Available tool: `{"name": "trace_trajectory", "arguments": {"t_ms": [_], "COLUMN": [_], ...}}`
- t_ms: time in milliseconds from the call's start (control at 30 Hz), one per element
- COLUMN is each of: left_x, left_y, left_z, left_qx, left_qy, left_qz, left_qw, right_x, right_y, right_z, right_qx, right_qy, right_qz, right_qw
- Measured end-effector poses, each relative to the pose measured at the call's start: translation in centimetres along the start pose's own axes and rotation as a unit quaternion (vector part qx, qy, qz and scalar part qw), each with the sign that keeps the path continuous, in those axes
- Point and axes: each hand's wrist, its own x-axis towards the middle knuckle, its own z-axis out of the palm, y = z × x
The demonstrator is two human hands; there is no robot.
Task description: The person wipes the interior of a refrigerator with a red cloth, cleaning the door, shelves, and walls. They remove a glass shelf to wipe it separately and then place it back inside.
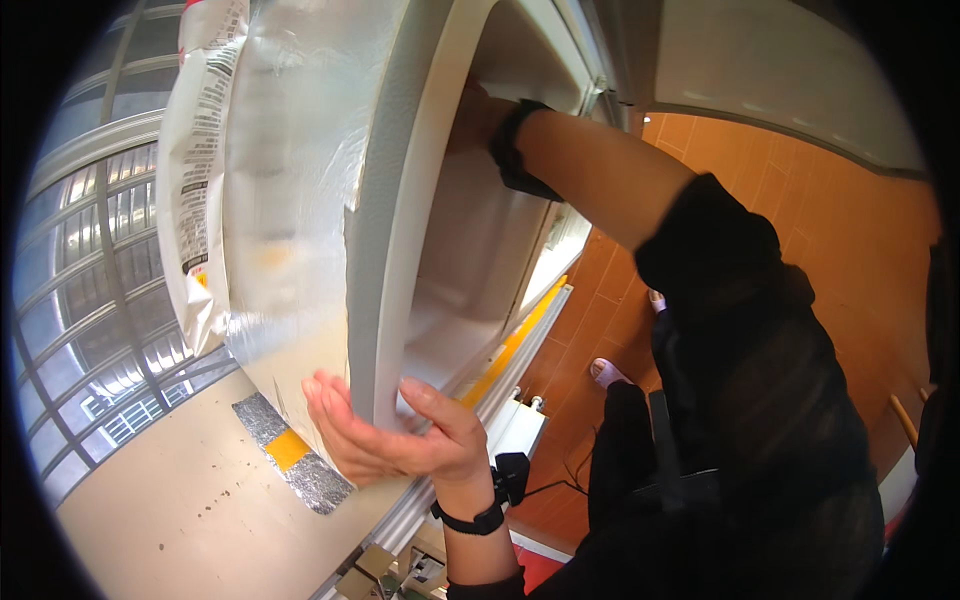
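Observation:
A large white box-like housing, possibly an appliance, has a pale rim [397, 247], a grey band and clear film on its outer side. At its near lower corner, my left hand [397, 442] holds the rim, fingers on the outer side and thumb at the inner edge. My right hand [476, 116] reaches into the dark upper part of the opening; shadow and the wrist hide most of it, and whatever it touches cannot be made out. Both wrists wear black bands. A white plastic package [201, 195] bearing print lies along the film-covered side.
A foil strip [292, 454] with yellow tape lies on the beige surface [180, 510] beside the housing. Barred windows [97, 300] stand at left. Below the opening run a yellow strip [517, 341] and metal rail. A white panel [772, 82] stands above the orange-brown floor [847, 285].

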Motion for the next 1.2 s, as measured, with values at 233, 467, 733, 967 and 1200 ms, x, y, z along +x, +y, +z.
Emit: {"name": "trace_trajectory", "arguments": {"t_ms": [233, 467, 733, 967, 1200], "left_x": [0.2, 0.4, 0.2, 0.3, 0.2], "left_y": [0.9, 1.0, 0.8, 0.8, 0.3], "left_z": [0.1, 0.1, 0.0, -0.2, -1.7], "left_qx": [-0.018, -0.029, -0.028, -0.024, -0.125], "left_qy": [0.016, 0.038, 0.026, 0.023, -0.016], "left_qz": [-0.031, -0.027, -0.018, -0.012, -0.004], "left_qw": [0.999, 0.998, 0.999, 0.999, 0.992], "right_x": [-13.9, -21.0, -13.1, -16.1, -20.4], "right_y": [-2.8, -2.5, 3.8, -6.5, -10.8], "right_z": [2.2, -3.3, -0.2, 3.3, 5.0], "right_qx": [0.017, 0.233, -0.121, -0.093, 0.060], "right_qy": [-0.066, -0.093, 0.205, -0.052, 0.006], "right_qz": [-0.104, -0.180, -0.030, 0.017, -0.148], "right_qw": [0.992, 0.951, 0.971, 0.994, 0.987]}}
